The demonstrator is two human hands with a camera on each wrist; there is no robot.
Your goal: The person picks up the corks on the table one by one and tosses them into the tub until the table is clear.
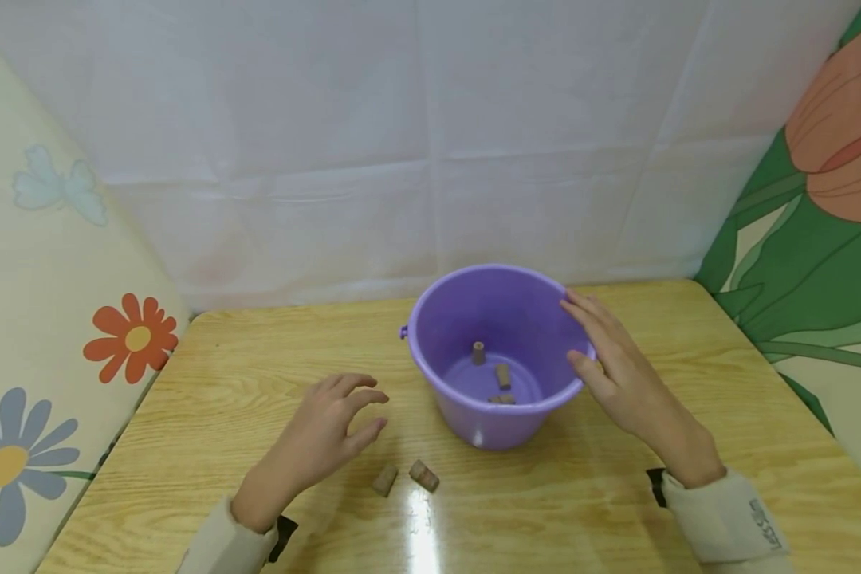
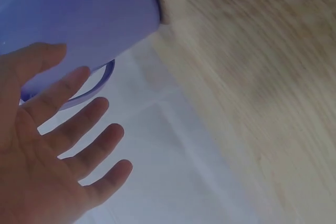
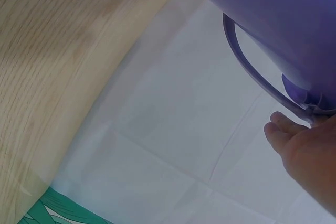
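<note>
A purple bucket [image 1: 498, 422] stands upright on the wooden table, with several short brown cork-like cylinders [image 1: 503, 375] on its floor. At the bucket's right side, my right hand [image 1: 624, 379] holds the rim, thumb over the edge; in the right wrist view two fingertips [image 3: 278, 129] show outside, beside the handle's end. My left hand [image 1: 323, 430] hovers left of the bucket, fingers spread and loosely bent, nothing in them. Just right of and below it, two more cylinders lie on the table, a plain one [image 1: 385, 480] and one with reddish marks [image 1: 424, 476].
The bucket's purple handle [image 3: 252, 72] hangs down on its far side. A white cloth [image 1: 316, 159] hangs behind the table [image 1: 258, 359]. Flower-painted panels [image 1: 36, 303] border the left and right sides.
</note>
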